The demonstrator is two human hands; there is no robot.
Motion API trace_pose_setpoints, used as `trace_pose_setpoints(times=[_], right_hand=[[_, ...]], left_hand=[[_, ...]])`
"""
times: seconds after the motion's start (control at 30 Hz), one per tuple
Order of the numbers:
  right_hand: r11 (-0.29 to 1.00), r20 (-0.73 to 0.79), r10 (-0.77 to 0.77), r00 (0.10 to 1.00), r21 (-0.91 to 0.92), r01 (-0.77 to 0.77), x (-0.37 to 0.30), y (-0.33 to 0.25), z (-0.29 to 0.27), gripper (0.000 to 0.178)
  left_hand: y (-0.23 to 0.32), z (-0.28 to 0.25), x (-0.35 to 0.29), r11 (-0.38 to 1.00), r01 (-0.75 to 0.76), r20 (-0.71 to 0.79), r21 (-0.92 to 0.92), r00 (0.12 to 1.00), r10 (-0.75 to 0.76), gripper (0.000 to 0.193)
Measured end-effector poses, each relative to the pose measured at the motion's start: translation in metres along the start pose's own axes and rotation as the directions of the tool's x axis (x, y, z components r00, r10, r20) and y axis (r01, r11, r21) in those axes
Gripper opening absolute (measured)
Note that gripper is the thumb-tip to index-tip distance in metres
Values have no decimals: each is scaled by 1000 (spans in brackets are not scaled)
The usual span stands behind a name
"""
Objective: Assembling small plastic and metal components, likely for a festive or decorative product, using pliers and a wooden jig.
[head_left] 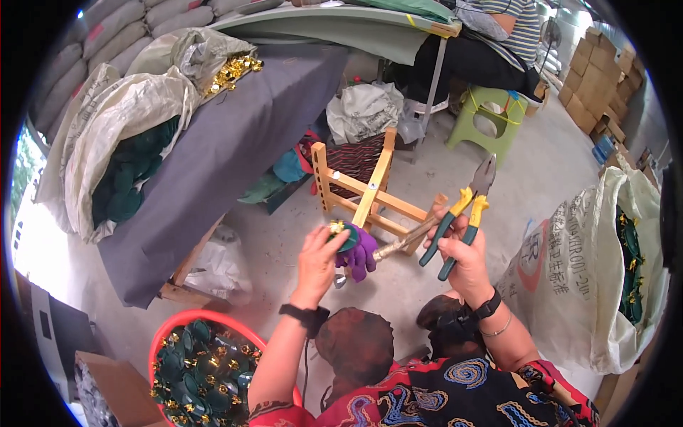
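In front of me, my left hand (319, 262) is closed on a small dark-green disc (348, 240) with a gold-coloured fitting (336, 227) on it. Just beside those fingers, a purple glove (363, 260) hangs at the near end of a wooden frame (372, 186). My right hand (466, 260) grips a pair of pliers (462, 217) with green and yellow handles, jaws pointing up and away. A thin rod (403, 243) runs from the glove toward my right hand; whether that hand touches it I cannot tell.
At lower left, a red basin (158, 341) holds many green discs with gold fittings. A white sack (548, 285) of similar pieces stands right. Another sack (71, 153) and gold pieces (238, 70) lie on the cloth-covered table (277, 92). A person (509, 35) sits on a green stool (498, 122).
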State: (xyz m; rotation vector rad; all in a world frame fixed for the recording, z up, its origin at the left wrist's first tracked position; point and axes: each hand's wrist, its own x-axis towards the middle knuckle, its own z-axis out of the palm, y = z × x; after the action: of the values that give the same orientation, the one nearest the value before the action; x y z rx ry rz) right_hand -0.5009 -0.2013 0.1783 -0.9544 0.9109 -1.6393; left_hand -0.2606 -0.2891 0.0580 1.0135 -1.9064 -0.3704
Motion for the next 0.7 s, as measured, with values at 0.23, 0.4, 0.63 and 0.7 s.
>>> trace_pose_setpoints(times=[0.23, 0.4, 0.63, 0.7], right_hand=[[957, 227, -112, 967, -237, 166, 43, 1, 35, 51], [844, 426, -54, 903, -464, 269, 62, 28, 43, 47], [593, 583, -129, 803, -604, 533, 71, 39, 62, 50], [584, 588, -102, 802, -618, 527, 73, 31, 62, 50]], left_hand=[[-9, 25, 1, 962, -139, 101, 235, 988, 118, 49], [-9, 29, -1, 964, -112, 112, 241, 990, 87, 44], [-14, 29, 1, 975, -86, 112, 205, 992, 64, 42], [-11, 31, 8, 980, -94, 115, 173, 991, 75, 43]])
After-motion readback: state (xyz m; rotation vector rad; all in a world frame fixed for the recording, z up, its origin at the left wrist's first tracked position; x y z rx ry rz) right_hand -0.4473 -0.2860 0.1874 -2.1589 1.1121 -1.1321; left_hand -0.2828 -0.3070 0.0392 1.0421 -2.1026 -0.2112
